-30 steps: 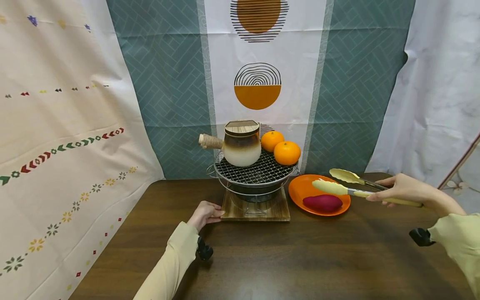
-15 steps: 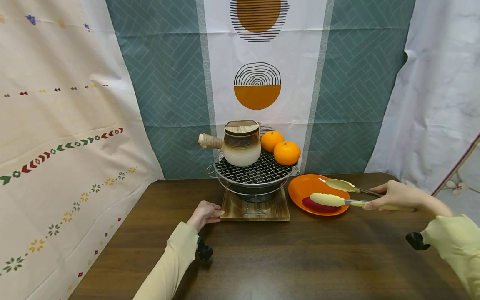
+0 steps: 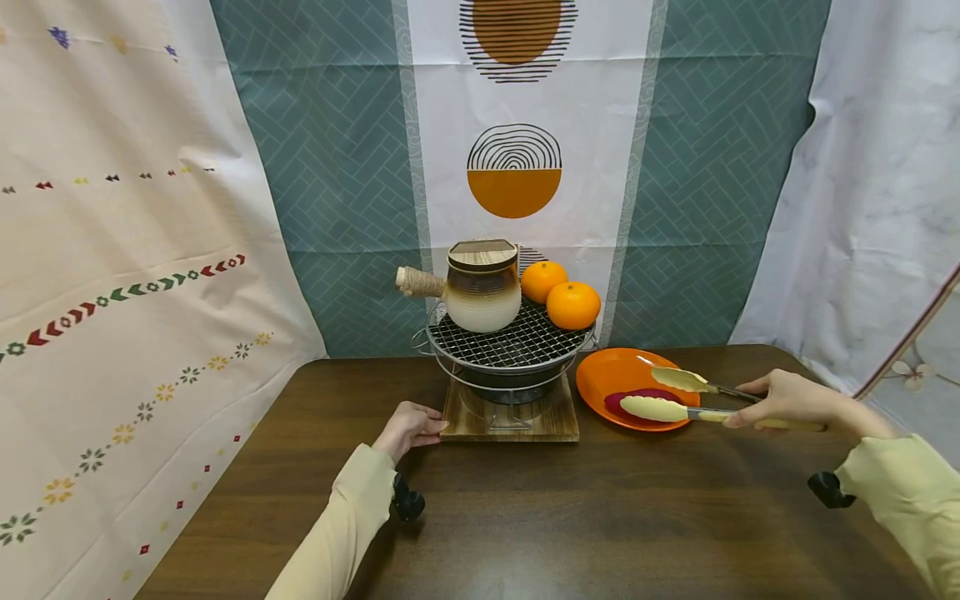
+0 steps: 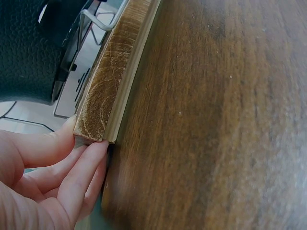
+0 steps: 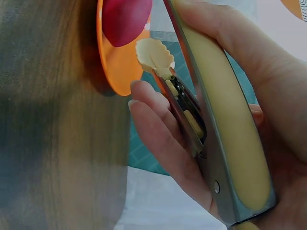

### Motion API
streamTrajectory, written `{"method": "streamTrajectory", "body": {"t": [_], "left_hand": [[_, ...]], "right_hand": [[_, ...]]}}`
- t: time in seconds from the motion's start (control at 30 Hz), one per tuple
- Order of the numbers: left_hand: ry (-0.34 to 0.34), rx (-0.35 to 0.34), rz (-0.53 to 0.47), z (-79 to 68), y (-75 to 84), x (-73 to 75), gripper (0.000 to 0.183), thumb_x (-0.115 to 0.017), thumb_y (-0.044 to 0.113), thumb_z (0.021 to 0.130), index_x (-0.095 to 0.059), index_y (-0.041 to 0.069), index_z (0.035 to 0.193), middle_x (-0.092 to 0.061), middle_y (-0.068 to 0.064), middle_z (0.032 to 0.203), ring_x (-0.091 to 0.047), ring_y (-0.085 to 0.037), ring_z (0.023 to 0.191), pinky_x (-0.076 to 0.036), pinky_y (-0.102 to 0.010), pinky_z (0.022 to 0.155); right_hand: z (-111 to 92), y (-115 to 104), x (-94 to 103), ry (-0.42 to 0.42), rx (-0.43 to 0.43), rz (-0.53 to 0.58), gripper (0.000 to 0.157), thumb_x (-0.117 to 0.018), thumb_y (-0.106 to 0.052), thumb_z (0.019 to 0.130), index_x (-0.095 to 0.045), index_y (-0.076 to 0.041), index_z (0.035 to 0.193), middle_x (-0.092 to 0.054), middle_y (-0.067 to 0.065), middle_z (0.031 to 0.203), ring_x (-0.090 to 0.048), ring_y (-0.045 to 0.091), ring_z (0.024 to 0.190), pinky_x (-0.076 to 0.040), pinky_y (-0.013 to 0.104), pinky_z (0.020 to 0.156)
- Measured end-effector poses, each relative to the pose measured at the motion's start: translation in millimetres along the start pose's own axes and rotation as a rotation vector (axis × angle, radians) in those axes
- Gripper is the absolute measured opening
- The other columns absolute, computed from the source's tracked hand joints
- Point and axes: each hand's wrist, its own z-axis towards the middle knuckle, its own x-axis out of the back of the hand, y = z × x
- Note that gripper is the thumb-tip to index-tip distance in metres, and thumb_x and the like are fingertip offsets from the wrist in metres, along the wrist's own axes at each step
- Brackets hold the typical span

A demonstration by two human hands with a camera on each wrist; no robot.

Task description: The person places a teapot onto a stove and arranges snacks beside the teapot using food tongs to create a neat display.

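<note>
My left hand (image 3: 407, 429) grips the left corner of a square wooden board (image 3: 557, 423), thumb on top and fingers against its edge and underside in the left wrist view. My right hand (image 3: 795, 400) holds a pair of tongs (image 3: 708, 414) with cream scalloped heads, spread apart. The tong heads hang over an orange plate (image 3: 596, 375) carrying a purple sweet potato (image 3: 628, 396). In the head view the near head overlaps the sweet potato and the far one shows behind it. Up close, the sweet potato (image 5: 125, 19) lies beyond the tongs in the right wrist view.
A round grill (image 3: 510, 348) with a wire mesh stands on the board. On it sit a lidded pot (image 3: 483, 304) with a rope-wrapped side handle, a front orange (image 3: 573, 307) and a rear orange (image 3: 544, 281). Cloth hangs behind the brown table (image 3: 525, 525).
My right hand has lowered the tongs and moved them slightly left, from above the plate down to around the sweet potato. My left hand stays at the board's corner.
</note>
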Motion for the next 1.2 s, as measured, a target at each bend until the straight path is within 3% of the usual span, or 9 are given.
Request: {"method": "streamTrajectory", "body": {"t": [0.73,1.2], "left_hand": [[0.004,0.027,0.017,-1.4,3.3,0.4,0.026,-0.058,-0.011,0.081,-0.054,-0.02,0.105,-0.06,-0.015,0.082,-0.057,-0.018,0.065,-0.051,-0.039,0.07],[0.005,0.021,0.02,-2.2,4.3,0.2,0.025,-0.059,-0.011,0.08,-0.055,-0.019,0.104,-0.06,-0.014,0.08,-0.057,-0.019,0.065,-0.051,-0.04,0.07]], "right_hand": [[3.6,7.4,-9.9,0.034,0.006,-0.071,0.071,-0.073,-0.027,0.075,-0.044,0.022,0.117,-0.059,0.006,0.061,-0.055,0.017,0.052,-0.049,0.03,0.047],[2.5,5.2,-12.0,0.045,-0.016,-0.059,0.073,-0.073,-0.028,0.076,-0.042,0.022,0.118,-0.06,0.008,0.062,-0.056,0.02,0.053,-0.05,0.032,0.048]]}}
